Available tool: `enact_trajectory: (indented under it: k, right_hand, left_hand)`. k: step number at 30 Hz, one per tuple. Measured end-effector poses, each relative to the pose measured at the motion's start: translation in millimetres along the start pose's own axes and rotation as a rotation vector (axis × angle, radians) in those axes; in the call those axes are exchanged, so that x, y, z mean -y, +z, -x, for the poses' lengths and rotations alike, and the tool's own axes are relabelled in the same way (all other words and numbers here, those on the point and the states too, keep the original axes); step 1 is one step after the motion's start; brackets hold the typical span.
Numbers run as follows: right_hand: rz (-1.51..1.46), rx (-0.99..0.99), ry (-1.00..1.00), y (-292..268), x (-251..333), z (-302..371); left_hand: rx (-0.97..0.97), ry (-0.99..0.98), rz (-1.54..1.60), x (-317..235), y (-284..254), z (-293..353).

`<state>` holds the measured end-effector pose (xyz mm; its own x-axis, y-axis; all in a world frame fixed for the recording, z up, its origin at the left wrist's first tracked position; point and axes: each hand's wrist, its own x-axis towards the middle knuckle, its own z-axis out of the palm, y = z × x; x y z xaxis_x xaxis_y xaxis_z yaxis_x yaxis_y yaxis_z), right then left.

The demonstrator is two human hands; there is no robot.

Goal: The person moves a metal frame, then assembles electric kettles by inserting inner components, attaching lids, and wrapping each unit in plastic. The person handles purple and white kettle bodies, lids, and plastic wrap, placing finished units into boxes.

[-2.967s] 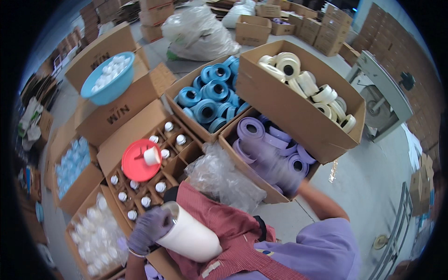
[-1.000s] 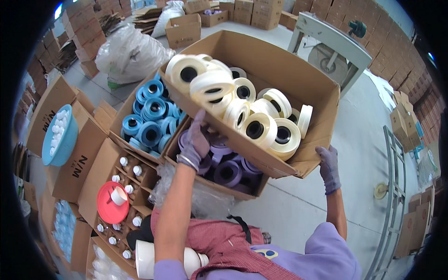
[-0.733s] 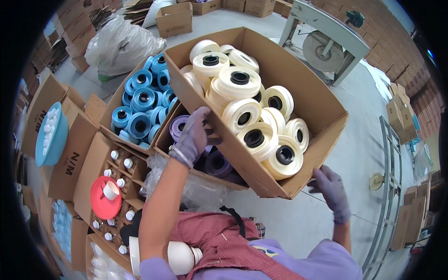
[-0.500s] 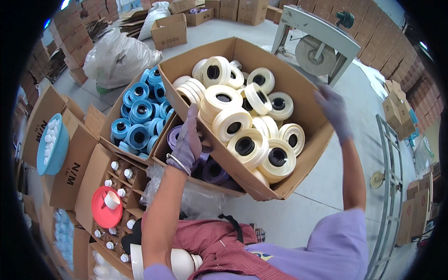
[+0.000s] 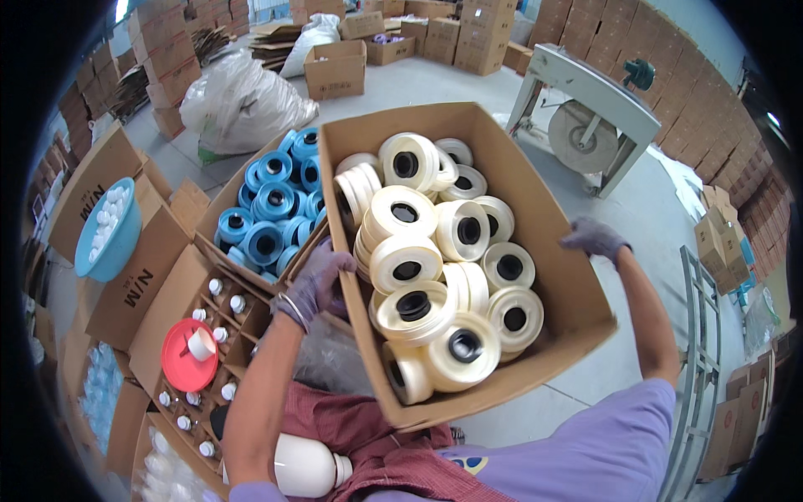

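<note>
Both of my gloved hands hold a cardboard box (image 5: 577,343) full of cream-white round plastic caps with black centres (image 5: 405,212). My left hand (image 5: 322,280) is closed on the rim of its left wall. Over the right wall's rim my right hand (image 5: 595,238) is bent, with its fingers at the edge. Left of the held box stands another box with blue caps (image 5: 276,201) of the same shape. Purple caps beside my left hand are mostly hidden by the held box. A white bottle (image 5: 305,464) lies by my left forearm.
At left, a divided carton holds white-capped bottles (image 5: 216,286) and a red plate (image 5: 177,356) with a white cup. A blue basin (image 5: 113,230) holds white caps. Ahead stand a sack (image 5: 247,105) and a wheeled machine (image 5: 594,117). A metal rack (image 5: 698,360) lies to the right.
The held box has turned clockwise and come closer to me, both hands moving with it. It now covers most of the purple caps. The camera view has shifted slightly.
</note>
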<state>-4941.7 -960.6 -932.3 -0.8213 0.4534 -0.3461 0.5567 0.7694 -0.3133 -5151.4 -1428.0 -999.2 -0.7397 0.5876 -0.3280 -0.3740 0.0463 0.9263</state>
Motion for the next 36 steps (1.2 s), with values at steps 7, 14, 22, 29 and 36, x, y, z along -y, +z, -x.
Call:
enact_trajectory:
  k: [7, 14, 22, 29, 36]
  right_hand:
    - [-0.565, -0.085, -0.024, 47, -35, 33]
    - [-0.253, -0.347, -0.040, 72, 5, 102]
    - [-0.712, -0.718, -0.097, 35, 4, 163]
    - [-0.650, -0.928, 0.062, -25, -44, 250]
    - [-0.540, -0.887, 0.231, -19, -133, 320]
  left_hand:
    - [-0.106, 0.230, -0.375, 5, 1, 5]
    - [-0.105, 0.221, -0.406, 19, -14, 55]
    - [-0.120, 0.674, -0.454, -19, 37, 40]
    - [-0.040, 0.778, -0.350, -22, 133, 44]
    - [0.295, 0.431, -0.244, 99, 214, -28]
